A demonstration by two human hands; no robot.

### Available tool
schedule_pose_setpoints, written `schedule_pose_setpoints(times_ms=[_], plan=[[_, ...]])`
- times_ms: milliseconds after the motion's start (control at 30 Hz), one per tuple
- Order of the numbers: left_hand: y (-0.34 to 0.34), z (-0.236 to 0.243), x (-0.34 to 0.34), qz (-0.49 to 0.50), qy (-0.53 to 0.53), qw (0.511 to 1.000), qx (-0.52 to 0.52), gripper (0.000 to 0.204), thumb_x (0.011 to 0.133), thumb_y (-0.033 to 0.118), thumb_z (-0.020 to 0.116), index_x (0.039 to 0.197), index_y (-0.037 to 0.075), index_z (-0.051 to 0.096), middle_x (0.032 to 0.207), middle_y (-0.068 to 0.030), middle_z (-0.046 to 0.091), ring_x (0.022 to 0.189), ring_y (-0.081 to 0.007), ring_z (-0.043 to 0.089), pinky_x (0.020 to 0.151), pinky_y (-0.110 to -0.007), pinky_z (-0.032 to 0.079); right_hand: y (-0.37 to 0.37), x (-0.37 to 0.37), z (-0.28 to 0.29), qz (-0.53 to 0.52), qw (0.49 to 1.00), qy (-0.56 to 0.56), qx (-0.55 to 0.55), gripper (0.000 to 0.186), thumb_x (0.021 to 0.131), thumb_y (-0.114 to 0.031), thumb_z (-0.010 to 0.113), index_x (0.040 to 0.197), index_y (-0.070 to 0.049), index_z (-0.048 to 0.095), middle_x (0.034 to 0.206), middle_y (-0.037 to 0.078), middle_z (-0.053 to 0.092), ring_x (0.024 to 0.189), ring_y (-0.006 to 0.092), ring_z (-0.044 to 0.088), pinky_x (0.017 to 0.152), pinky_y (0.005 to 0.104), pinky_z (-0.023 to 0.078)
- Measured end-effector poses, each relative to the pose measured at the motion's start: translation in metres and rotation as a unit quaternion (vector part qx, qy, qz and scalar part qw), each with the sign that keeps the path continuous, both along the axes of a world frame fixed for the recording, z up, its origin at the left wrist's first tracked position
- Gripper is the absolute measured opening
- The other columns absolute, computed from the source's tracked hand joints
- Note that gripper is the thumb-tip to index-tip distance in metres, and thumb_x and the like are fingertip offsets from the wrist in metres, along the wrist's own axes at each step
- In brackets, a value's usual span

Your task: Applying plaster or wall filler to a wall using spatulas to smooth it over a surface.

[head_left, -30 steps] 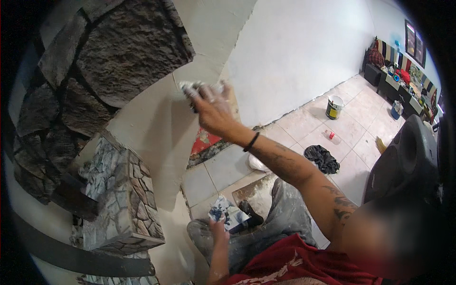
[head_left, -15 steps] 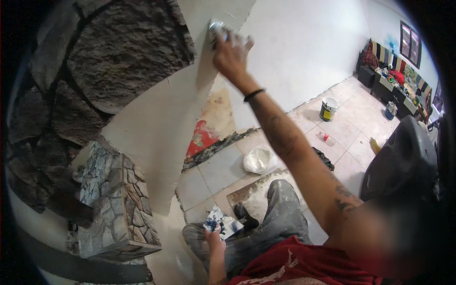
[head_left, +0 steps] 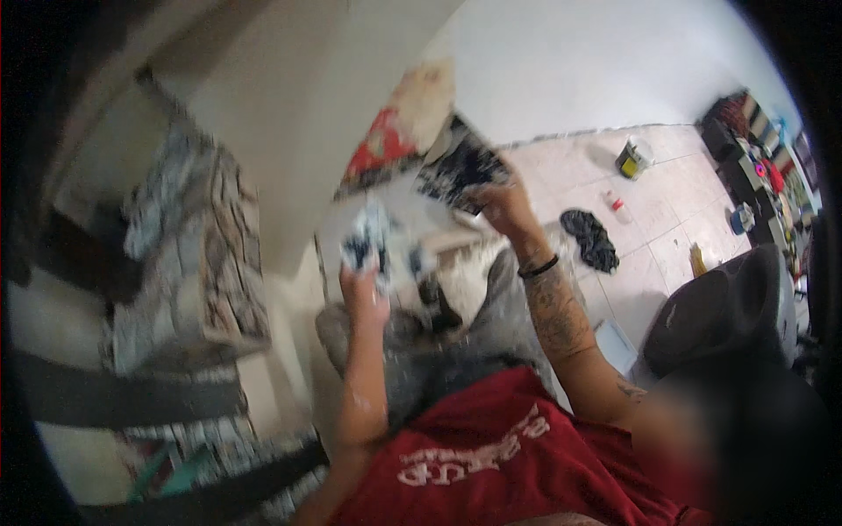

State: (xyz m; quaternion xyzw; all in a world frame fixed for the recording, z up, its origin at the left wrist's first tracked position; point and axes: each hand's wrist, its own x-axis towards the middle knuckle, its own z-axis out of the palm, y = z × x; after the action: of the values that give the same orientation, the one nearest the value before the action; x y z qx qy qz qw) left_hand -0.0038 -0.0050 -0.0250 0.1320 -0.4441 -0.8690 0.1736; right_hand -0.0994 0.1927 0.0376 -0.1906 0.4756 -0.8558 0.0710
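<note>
My right hand (head_left: pixel 504 206) grips a dark, flat rectangular spreader (head_left: pixel 460 162) by its lower right edge; whitish residue streaks its face. Lower and to the left, my left hand (head_left: pixel 364 289) is closed on a flat plate (head_left: pixel 375 230) smeared with white putty and dark blue marks, blurred by motion. The two tools are close together but apart, above my bent grey-trousered legs. Beyond them is the wall (head_left: pixel 281 114) with a smooth cream coating. An uncoated patch (head_left: pixel 386 145) of beige and red shows low on it.
A box-shaped ledge (head_left: pixel 232 254) faced with stone pattern juts out on the left. On the tiled floor at right are a bucket (head_left: pixel 631 162), a small bottle (head_left: pixel 616 203), a crumpled black bag (head_left: pixel 590 241) and a blue-and-white container (head_left: pixel 742 219). A large dark seat-like object (head_left: pixel 715 316) stands nearby.
My right hand has come down off the wall, bringing the spreader near the plate. My left hand has lifted the plate a little. The view has tilted lower.
</note>
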Motion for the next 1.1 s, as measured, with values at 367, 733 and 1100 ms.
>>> schedule_pose_setpoints(times_ms=[367,733,1100], plan=[[0.002,0.02,-0.011,-0.028,0.078,0.993,0.08,0.033,0.07,-0.006,0.05,0.102,0.005,0.048,0.095,-0.0061,0.055,0.084,-0.0189,0.056,0.069,-0.032,0.047,-0.013,0.047,-0.09,-0.007,0.816,0.353,0.459,0.065,0.052,0.019,0.03,0.112,-0.003,0.042,0.11,0.017,0.043,0.11,0.0328,0.037,0.095,0.0351,0.026],[0.015,0.012,-0.036,0.131,0.033,0.89,-0.435,0.027,0.076,0.001,0.047,0.103,-0.004,0.044,0.1,-0.0112,0.051,0.092,-0.0211,0.048,0.084,-0.031,0.035,-0.02,0.038,-0.058,-0.04,0.768,0.352,0.534,0.056,0.061,0.012,0.036,0.114,-0.004,0.043,0.115,0.021,0.042,0.112,0.032,0.035,0.092,0.0381,0.031],[-0.024,-0.049,-0.021,0.117,-0.028,0.99,-0.072,0.036,0.079,0.0,0.045,0.114,0.0,0.038,0.11,-0.0094,0.046,0.096,-0.019,0.047,0.082,-0.03,0.037,0.064,0.009,-0.025,-0.09,0.899,0.209,0.373,0.039,0.074,-0.014,0.052,0.112,-0.006,0.043,0.102,0.008,0.052,0.099,0.0222,0.047,0.086,0.0359,0.038]])
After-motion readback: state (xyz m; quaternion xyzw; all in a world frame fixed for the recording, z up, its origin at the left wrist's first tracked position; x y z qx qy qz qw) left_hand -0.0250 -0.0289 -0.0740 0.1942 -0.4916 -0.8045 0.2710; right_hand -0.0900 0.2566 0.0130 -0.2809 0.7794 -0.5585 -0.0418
